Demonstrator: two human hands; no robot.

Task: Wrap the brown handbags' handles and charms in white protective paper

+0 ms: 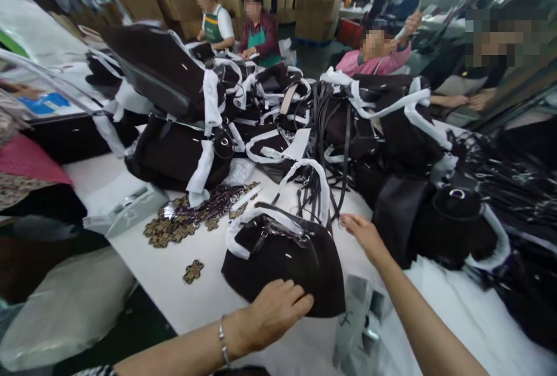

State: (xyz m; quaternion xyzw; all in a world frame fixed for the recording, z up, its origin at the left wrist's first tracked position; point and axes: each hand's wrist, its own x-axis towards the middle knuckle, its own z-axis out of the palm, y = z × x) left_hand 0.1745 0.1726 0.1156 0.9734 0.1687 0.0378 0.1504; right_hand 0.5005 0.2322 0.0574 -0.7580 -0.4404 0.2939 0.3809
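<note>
A black handbag [285, 268] lies on the white table in front of me, its handles wrapped in white paper and its opening pointing away. My left hand [282, 309], with a bracelet at the wrist, rests curled on the bag's near lower edge. Right of the bag, my right hand [360, 235] reaches forward with thumb and fingers pinched at the lower end of a thin black strap [347, 161]. That strap belongs to a bundle of black straps [324, 115] hanging over the pile of bags. What exactly lies between the fingertips is small and blurred.
Patterned flower-shaped charms [163, 231] lie heaped at left, with one single charm [192, 271] nearer. Clear tape dispensers stand left [130, 210] and near right [361, 324]. More black bags [178, 149] pile up behind; white sheets [461, 300] lie right. Several co-workers [261, 36] work beyond.
</note>
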